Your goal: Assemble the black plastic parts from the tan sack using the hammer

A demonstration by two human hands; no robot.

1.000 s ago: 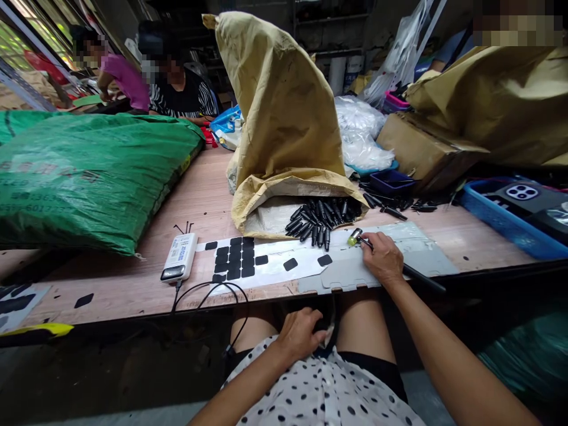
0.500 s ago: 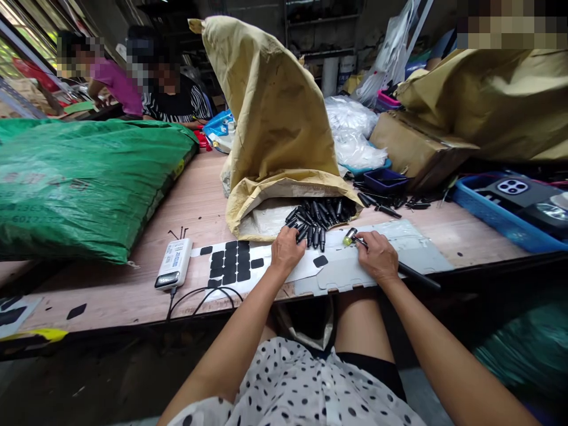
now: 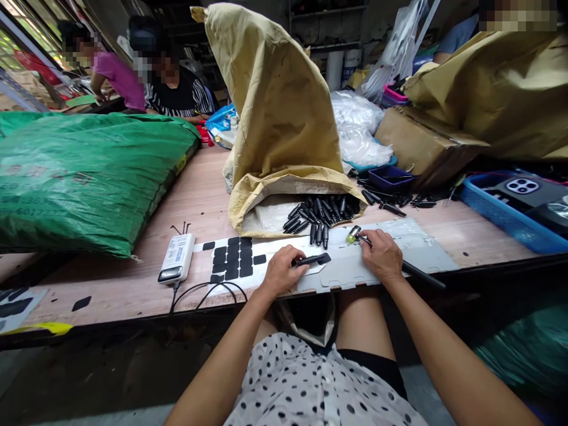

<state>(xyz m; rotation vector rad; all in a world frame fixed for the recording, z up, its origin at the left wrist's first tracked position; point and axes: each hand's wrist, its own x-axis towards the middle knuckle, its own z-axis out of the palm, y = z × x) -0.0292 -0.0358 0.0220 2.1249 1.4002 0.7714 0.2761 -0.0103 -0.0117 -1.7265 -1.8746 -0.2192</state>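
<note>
My left hand [image 3: 284,269] is closed around one end of a slim black tube-like part [image 3: 313,259]. Its far tip lies over a black square patch [image 3: 325,258] on the white sheet. Held in my right hand [image 3: 382,254] is a small hammer [image 3: 354,234] with a silver head and yellow-green face, its black handle reaching out to the right past my wrist. Several similar black parts [image 3: 318,235] lie at the mouth of a tan sack [image 3: 279,118], with a pile of them inside it. Grey board [image 3: 346,269] lies under both hands.
A white power bank [image 3: 176,257] with a cable stands left of several black square pads [image 3: 233,257]. A bulging green sack [image 3: 89,183] fills the left. On the right are a cardboard box [image 3: 432,145] and a blue tray [image 3: 510,219]. Two people sit at the far left.
My left hand has drawn back from the pile at the sack, toward me, with a black part in it. My right hand still holds the hammer in nearly the same place.
</note>
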